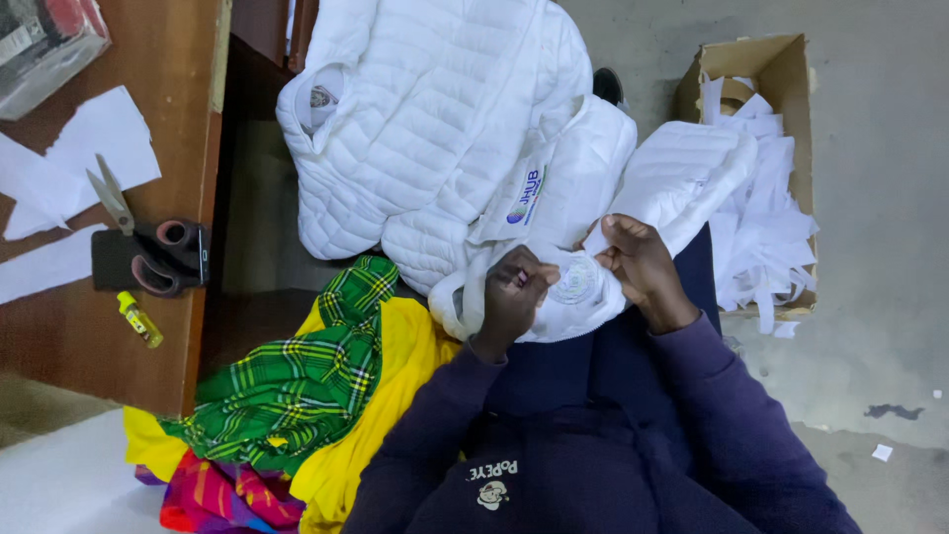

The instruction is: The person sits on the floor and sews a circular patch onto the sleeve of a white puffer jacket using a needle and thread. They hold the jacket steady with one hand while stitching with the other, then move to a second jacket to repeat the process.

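**White quilted jacket in both your hands, round patch between them**

White quilted jacket [445, 129] is lying across your lap and spilling away from you over the floor; taking it as the reference for everything else.

- Your left hand [514, 297] is gripping the near hem of the jacket, fingers curled tight into the fabric, knuckles facing the camera. Something small and pinkish is showing at the fingertips; can't tell what it is.
- Your right hand [641, 265] is pinching the jacket fabric just to the right of the left hand, fingers closed on a fold, thumb pressing down.
- Round patch [573, 282] is sitting on the jacket between your two hands, touching both.
- Printed label [527, 195] is showing on the jacket just beyond the patch.
- Cardboard box [781, 69] is standing to the right of the jacket, with white fabric strips [766, 237] spilling out of it toward the sleeve.
- Green plaid cloth [297, 386] is lying on yellow cloth [395, 386], to the left of the jacket's near edge and touching it.
- Wooden table [99, 336] is standing well left of the jacket, carrying scissors [138, 237], a dark phone [109, 262], a small yellow tube [138, 318] and white paper pieces [99, 148].
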